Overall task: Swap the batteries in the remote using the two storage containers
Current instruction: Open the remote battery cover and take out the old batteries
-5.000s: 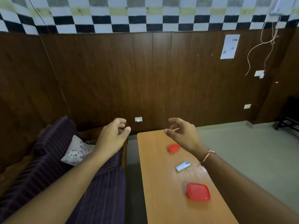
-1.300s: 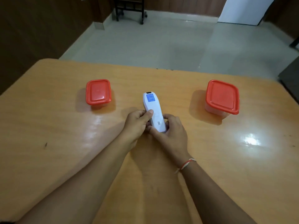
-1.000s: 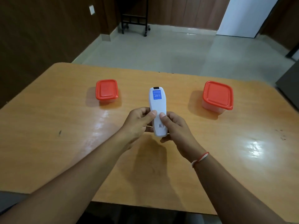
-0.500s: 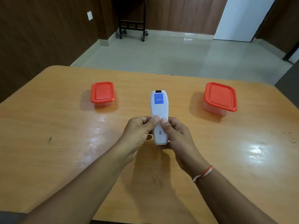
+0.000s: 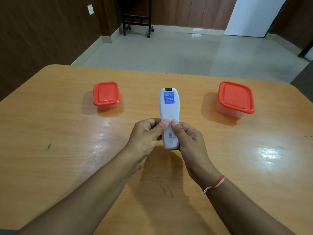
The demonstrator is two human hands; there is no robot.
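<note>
From the head camera I see a glossy orange wood-grain tabletop [image 5: 50,126] catching two bright patches of light, with pale floor tiles [image 5: 169,53] beyond it, dark wood-panelled walls [image 5: 42,31], a black wheeled stand [image 5: 136,22] by the far wall and a white door [image 5: 252,16] at the upper right. A small red-lidded container [image 5: 106,94] sits on the left of the tabletop, a larger red-lidded container [image 5: 235,98] on the right, well apart from each other. Between them the white remote [image 5: 168,114] is held back-side up, its blue label at the far end. My left hand [image 5: 145,134] and right hand [image 5: 188,138] both grip its near end, fingers curled round the sides and underneath, both thumbs laid side by side on the back cover. A red-and-white thread band [image 5: 215,184] circles the right wrist; both forearms reach in from the bottom edge
</note>
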